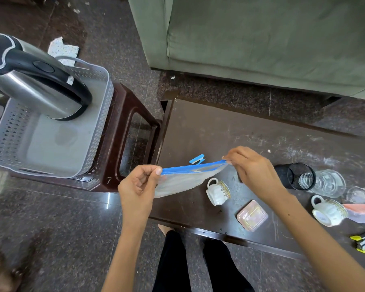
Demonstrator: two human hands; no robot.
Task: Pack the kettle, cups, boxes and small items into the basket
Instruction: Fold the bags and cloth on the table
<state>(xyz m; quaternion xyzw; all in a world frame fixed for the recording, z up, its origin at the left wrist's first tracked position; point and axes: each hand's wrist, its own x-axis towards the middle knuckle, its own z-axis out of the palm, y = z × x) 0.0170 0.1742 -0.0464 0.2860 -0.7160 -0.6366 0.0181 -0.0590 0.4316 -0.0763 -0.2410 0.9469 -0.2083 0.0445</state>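
I've got a clear plastic zip pouch with a blue seal strip (pixel 190 175) stretched in the air over the near-left corner of the dark brown scratched tabletop (pixel 219 131), my left hand (pixel 138 182) pinching one end of the blue strip between thumb and curled fingers, my right hand (pixel 249 165) pinching the other end. It's limp, light film and sags in the middle, so I reckon the stiffer blue edge is the place to hold it; the slick body would likely slide or fold. Over on the left, the steel electric kettle with a black handle (pixel 36 79) stands in the grey perforated plastic basket (pixel 97 131), which sits on a brown plastic stool (pixel 124 144). Waiting on the tabletop: a white gold-trimmed teacup on its side (pixel 217 191), breakable I'd judge, best taken around the body, and a small pink square box (pixel 252 216).
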